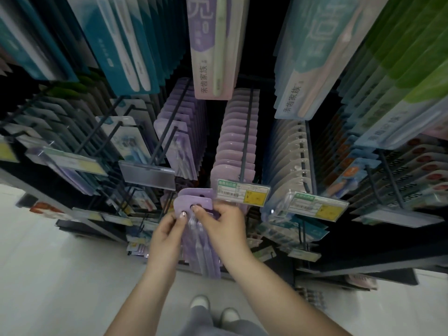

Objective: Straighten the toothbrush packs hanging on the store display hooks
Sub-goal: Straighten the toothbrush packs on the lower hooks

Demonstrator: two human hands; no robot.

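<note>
While both hands [194, 226] pinch purple packs [201, 241], pale floor [60, 275] lies below.

The price tag [243, 195] print is way too small and blurry to read. Both hands cover the middle of the purple toothbrush packs [196, 209], so how many are stacked there is anyone's guess. The top packs get chopped off by the frame edge.

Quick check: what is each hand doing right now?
Left hand: pinches the purple toothbrush packs near the hang hole.
Right hand: grips the same packs from the right.
</note>
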